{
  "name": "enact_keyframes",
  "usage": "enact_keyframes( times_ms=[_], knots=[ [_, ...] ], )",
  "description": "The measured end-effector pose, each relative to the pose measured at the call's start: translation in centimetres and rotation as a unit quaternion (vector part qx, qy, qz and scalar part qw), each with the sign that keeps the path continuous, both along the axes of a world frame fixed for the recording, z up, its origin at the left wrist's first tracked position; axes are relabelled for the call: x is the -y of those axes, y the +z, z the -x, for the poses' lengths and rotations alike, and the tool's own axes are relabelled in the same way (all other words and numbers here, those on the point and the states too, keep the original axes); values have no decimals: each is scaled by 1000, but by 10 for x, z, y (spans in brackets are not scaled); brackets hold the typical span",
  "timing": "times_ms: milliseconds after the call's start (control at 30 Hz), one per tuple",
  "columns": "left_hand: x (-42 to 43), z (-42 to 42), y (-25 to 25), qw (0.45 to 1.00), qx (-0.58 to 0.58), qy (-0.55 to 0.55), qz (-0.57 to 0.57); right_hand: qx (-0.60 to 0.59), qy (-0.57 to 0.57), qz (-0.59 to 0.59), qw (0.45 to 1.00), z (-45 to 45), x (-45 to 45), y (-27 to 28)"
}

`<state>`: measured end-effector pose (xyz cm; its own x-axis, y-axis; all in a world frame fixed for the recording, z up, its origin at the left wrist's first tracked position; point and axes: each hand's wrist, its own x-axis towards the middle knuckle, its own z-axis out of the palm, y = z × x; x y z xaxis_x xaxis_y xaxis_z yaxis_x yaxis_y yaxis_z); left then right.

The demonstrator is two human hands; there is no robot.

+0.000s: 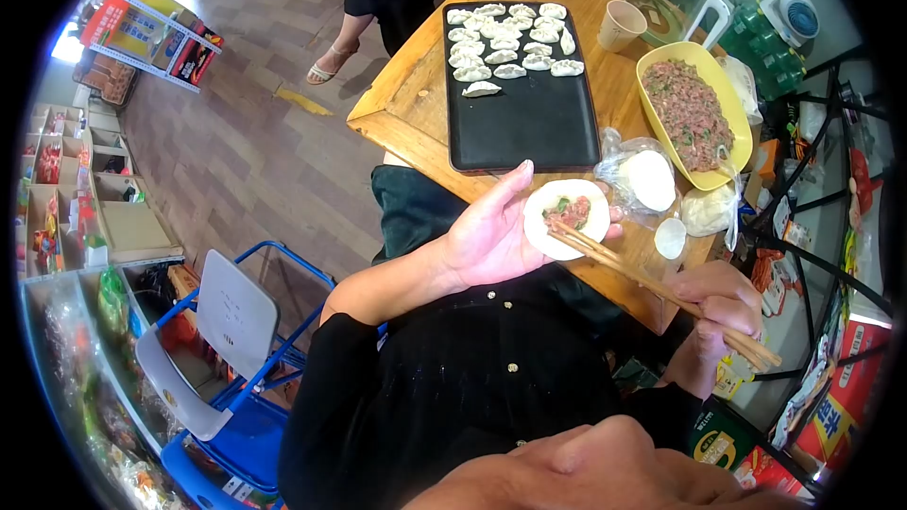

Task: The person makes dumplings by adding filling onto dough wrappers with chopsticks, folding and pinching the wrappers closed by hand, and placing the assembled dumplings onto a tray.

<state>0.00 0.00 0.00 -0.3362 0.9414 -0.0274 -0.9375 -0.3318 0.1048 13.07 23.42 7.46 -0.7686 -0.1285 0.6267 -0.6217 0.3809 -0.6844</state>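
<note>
My left hand is palm up, with a round dumpling wrapper resting on its palm and fingers. A small clump of pinkish meat filling with green bits sits in the wrapper's middle. In my right hand is a pair of wooden chopsticks, whose tips touch the filling. Beyond my left hand lies a black tray, its far part covered with several folded dumplings. A stack of wrappers in a plastic bag and one loose wrapper lie close to the chopsticks.
A yellow bowl of meat filling stands on the wooden table, near a bagged lump of dough and paper cups. Another person's leg shows at the far side. A blue folding chair stands at left.
</note>
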Motion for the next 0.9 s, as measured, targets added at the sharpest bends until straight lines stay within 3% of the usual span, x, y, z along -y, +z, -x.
enact_keyframes(
  times_ms=[300,367,433,567,700,900],
  knots=[
    [-2,0,-4,1000,0,1,-13,-3,-30,-7,1000,5,-1,2],
    [-2,0,-5,1000,-9,3,-10,-36,-74,78,994,-2,-12,-3],
    [-2,0,-6,1000,-7,4,2,-72,-108,74,989,-10,-39,-12],
    [-4,-3,-9,999,-41,4,31,8,-420,68,905,14,-83,-10],
    [-2,-8,-17,996,-77,-17,35,73,-408,121,902,43,-134,-32],
    [1,-12,-23,995,-81,-21,-58,137,-385,164,898,83,-174,-88]
  ],
)
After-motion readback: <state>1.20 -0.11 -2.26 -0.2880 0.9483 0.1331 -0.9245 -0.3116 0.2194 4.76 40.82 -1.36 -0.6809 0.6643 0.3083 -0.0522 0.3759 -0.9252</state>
